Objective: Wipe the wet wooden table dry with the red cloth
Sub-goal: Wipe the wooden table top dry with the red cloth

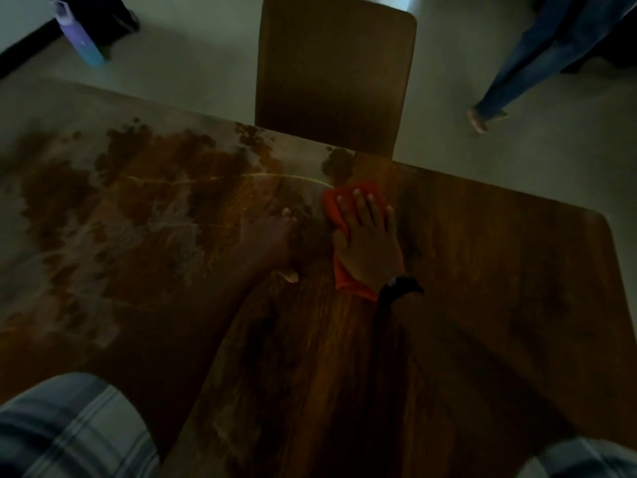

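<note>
Head view: the red folded cloth (348,215) is pressed flat against the dark wooden bench (482,270) near the middle of its far edge, under the right hand (367,243), whose fingers are spread wide over it, apparently so that a broad patch is dragged at once. The left hand (272,241) is laid on the bare wood just beside the cloth, palm down with fingers loosely spread, holding nothing; it is judged to be a brace for the lean forward. A black watch (400,286) is worn on the right wrist. The patchy wet film (120,201) is seen over the left half of the bench, well apart from the drier right side, so most wiping is judged to remain there. A brown wooden chair (334,74) stands against the far edge; the left hand alone lies between cloth and water
</note>
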A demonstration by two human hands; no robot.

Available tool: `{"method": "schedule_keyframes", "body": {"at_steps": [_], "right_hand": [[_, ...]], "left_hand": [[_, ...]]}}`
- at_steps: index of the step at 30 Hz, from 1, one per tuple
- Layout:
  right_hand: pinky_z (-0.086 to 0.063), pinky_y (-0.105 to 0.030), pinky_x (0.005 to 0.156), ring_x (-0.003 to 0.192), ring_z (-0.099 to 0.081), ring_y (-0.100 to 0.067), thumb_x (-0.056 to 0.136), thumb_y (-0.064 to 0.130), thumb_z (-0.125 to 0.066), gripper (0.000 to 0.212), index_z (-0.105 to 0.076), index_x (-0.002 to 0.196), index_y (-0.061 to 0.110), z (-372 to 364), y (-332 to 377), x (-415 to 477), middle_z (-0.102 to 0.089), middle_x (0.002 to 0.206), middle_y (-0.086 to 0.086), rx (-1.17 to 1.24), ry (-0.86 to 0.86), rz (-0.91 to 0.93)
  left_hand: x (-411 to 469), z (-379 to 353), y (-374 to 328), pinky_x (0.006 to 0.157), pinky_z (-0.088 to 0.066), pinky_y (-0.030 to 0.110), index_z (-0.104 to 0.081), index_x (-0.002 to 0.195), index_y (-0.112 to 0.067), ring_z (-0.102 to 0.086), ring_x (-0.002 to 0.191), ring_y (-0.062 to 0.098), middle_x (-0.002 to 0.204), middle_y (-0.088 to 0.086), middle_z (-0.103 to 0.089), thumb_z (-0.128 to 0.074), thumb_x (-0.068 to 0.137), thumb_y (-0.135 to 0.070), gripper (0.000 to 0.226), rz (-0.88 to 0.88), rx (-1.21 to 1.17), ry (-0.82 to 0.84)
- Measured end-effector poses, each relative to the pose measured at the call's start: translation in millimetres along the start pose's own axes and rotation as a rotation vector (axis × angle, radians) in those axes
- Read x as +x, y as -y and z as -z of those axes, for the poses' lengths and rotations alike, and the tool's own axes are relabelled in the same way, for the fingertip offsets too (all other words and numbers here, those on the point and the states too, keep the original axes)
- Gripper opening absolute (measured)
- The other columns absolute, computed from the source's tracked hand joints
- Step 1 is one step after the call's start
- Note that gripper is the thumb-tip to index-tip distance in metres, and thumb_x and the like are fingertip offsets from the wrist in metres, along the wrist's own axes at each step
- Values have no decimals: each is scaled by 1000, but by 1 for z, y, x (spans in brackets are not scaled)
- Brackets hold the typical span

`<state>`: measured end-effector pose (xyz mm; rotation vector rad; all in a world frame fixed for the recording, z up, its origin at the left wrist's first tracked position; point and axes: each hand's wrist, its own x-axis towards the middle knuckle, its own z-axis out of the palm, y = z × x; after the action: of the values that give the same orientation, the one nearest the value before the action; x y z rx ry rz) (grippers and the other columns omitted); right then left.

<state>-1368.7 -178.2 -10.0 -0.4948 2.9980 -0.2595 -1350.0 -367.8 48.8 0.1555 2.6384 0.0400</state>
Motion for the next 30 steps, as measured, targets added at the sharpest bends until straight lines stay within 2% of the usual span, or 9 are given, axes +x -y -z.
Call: {"method": "schedule_keyframes", "body": {"at_steps": [3, 5, 9, 13, 16, 20, 23, 28, 30], "right_hand": [[-1, -52, 121, 152, -4, -25, 93, 56, -11, 69, -14, 157, 30, -6, -1, -33, -8, 165, -3, 0, 12, 91], [-1, -53, 121, 152, -5, -23, 93, 58, -12, 69, -15, 157, 33, -6, -11, -27, -8, 165, 0, -20, 14, 70], [4, -52, 120, 152, -1, -24, 91, 61, -8, 72, -11, 157, 32, 3, -36, 27, -5, 166, -2, 4, -4, -123], [8, -53, 120, 152, 9, -26, 101, 54, -19, 64, -1, 157, 28, 18, -66, 79, 7, 165, -5, 58, 36, -330], [8, -53, 120, 151, 12, -26, 101, 56, -18, 66, 0, 157, 27, 24, -79, 92, 10, 165, -6, 99, 31, -501], [6, -55, 120, 151, 10, -29, 100, 56, -19, 69, -3, 158, 22, 25, -90, 85, 7, 165, -11, 151, -61, -700], [7, -53, 120, 151, 9, -29, 102, 53, -18, 66, -1, 158, 24, 25, -81, 84, 7, 165, -9, 101, -23, -635], [8, -52, 120, 152, 8, -28, 103, 50, -20, 62, -1, 157, 28, 13, -33, 83, 7, 165, -8, 33, 24, -300], [7, -52, 120, 152, 6, -28, 102, 50, -20, 61, -3, 157, 29, 6, -15, 72, 4, 165, -8, 43, 11, -228]], "left_hand": [[-1, 0, 1, 111, -9, 66, -22, 149, -19, -7, 146, 29, 160, 4, -12, -83, 59, -49, 112, 12, 7, -10], [-3, 2, 1, 112, -6, 65, -18, 150, -18, -5, 147, 29, 160, 4, -8, -81, 62, -48, 112, 22, -5, 9], [-5, 0, 4, 112, -2, 65, -11, 152, -19, -1, 147, 28, 161, 3, -2, -78, 67, -51, 113, 13, -11, 8], [-2, -5, 8, 110, 2, 67, -7, 153, -21, 1, 147, 28, 161, 1, 3, -77, 67, -53, 114, 5, -23, 21], [-1, -8, 10, 108, 4, 70, -6, 153, -25, 5, 147, 28, 161, -2, 6, -75, 69, -53, 112, -6, -41, 27], [0, -12, 13, 106, 3, 71, -6, 152, -29, 6, 147, 29, 161, -5, 9, -73, 70, -55, 109, -19, -68, 21], [3, -13, 14, 107, 2, 71, -8, 152, -29, 6, 147, 29, 161, -4, 7, -74, 68, -54, 109, -22, -64, 11], [3, -10, 10, 107, 3, 69, -8, 153, -24, 7, 147, 28, 161, -1, 5, -76, 68, -52, 112, -4, -26, 7], [2, -10, 10, 107, 4, 69, -6, 153, -25, 9, 147, 28, 161, -2, 7, -75, 69, -54, 112, 5, -15, 23]]}}
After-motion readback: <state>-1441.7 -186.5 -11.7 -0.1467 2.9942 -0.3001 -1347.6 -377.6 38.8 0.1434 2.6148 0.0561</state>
